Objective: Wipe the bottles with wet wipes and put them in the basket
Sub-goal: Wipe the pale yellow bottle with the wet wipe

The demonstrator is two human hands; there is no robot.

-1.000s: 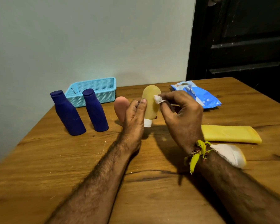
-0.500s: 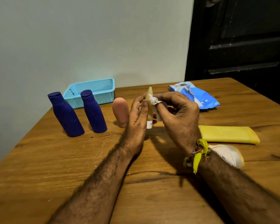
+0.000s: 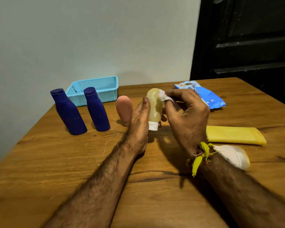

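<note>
The left hand [image 3: 139, 122] grips a small yellowish bottle [image 3: 154, 106] held cap-down above the middle of the desk [image 3: 56, 162], thumb up along its near side and fingers curled round behind. The right hand [image 3: 186, 116] pinches a white wet wipe [image 3: 164, 95] between its fingertips and presses it against the bottle's upper right side. A yellow thread band [image 3: 200, 155] is tied round the right wrist.

Toward the far left corner of the desk stand two dark blue bottles [image 3: 69, 112] [image 3: 96, 110], upright and close together but apart. Just behind them, against the far edge, sits a light blue mesh basket [image 3: 105, 83]. A peach-coloured bottle [image 3: 124, 109] stands just left of the left hand, partly hidden by it. Near the far right corner lies a blue pack of wipes [image 3: 207, 96]. Along the right edge lies a flat yellow tube [image 3: 234, 134], and nearer, beside the right forearm, a white-and-yellow bottle [image 3: 234, 156] lies on its side
</note>
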